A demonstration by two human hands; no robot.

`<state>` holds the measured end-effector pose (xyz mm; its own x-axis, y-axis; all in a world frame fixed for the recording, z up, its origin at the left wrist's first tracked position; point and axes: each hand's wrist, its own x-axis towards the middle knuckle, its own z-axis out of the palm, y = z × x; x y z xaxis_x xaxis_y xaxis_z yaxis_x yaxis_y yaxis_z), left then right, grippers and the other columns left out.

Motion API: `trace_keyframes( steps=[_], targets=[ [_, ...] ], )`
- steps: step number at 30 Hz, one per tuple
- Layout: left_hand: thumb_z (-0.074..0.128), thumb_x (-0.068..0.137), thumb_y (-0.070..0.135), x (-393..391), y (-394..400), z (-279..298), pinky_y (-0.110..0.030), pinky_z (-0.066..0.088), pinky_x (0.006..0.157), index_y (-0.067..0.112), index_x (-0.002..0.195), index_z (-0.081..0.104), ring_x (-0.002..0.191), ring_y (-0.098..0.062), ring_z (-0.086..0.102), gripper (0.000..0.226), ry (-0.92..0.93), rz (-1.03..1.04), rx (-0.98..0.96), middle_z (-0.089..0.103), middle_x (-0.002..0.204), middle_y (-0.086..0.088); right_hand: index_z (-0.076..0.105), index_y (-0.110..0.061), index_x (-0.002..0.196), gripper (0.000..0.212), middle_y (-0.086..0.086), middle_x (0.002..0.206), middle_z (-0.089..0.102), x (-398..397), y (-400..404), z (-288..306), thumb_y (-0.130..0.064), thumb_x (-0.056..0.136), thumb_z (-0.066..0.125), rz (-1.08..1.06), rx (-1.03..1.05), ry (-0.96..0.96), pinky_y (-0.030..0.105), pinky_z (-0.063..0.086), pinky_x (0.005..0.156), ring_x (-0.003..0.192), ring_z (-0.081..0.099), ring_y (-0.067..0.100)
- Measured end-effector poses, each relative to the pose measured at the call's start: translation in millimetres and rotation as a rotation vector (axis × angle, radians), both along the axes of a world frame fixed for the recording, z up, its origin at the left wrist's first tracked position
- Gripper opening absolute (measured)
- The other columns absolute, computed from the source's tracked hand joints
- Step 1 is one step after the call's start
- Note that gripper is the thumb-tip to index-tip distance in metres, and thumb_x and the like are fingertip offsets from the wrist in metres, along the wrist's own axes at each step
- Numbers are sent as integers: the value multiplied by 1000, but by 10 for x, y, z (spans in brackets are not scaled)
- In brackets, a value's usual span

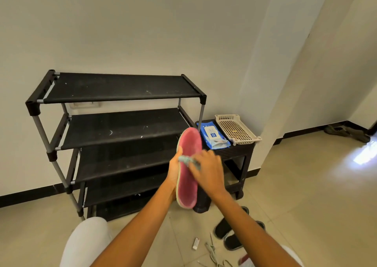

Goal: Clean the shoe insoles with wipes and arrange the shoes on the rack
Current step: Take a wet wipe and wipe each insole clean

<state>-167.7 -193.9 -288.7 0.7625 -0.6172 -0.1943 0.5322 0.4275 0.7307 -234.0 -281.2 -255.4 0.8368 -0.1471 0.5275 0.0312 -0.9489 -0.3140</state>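
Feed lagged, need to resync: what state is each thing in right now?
Insole: pink, held upright, being wiped.
Left hand: grips the insole from behind.
Right hand: presses a crumpled wipe against the insole.
Wipes pack: lying on the stool, flap end loose.
Basket: on the stool, nothing visible inside.
Shoe rack: standing, shelves without shoes.
Black slippers: on the floor.
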Motion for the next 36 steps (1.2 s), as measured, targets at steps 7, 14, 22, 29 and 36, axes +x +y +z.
trace_keyframes(
  steps=[7, 14, 22, 29, 36],
  targets=[
    [36, 93, 52, 46, 35, 121, -38, 54, 83, 1, 112, 59, 84, -27, 69, 59, 74, 27, -87, 69, 92, -17, 69, -18, 85, 15, -5, 84, 64, -84, 141, -33, -30, 85, 61, 138, 180, -44, 24, 45, 76, 80, 52, 6],
    [26, 103, 32, -180, -86, 128, -25, 58, 57, 10, 97, 62, 62, -15, 70, 42, -6, 13, -41, 71, 70, -6, 69, -23, 94, 15, -5, 91, 66, 123, -114, 129, -33, 89, 59, -75, 5, -14, 29, 40, 73, 89, 53, 15],
    [34, 95, 54, -22, 78, 176, -38, 56, 80, 3, 108, 61, 84, -26, 68, 59, 1, 55, -60, 67, 90, -17, 70, -19, 90, 13, -11, 86, 62, -54, 61, 89, -30, 86, 64, 183, 255, 63, 15, 42, 70, 81, 51, 2],
    [42, 95, 33, -181, 2, 313, -35, 59, 64, 4, 114, 60, 74, -26, 69, 40, 96, -38, -167, 69, 90, -16, 60, -18, 96, 11, -8, 92, 55, 72, -201, 405, -26, 89, 61, 31, 441, -88, 22, 50, 71, 85, 56, 7],
    [31, 94, 60, -64, -14, 331, -33, 57, 72, 6, 106, 62, 81, -25, 68, 64, 90, -70, -97, 68, 92, -14, 67, -18, 107, 19, 0, 103, 66, 163, -72, 207, -19, 93, 54, 51, 196, 55, 20, 44, 82, 93, 55, 7]
  ],
)
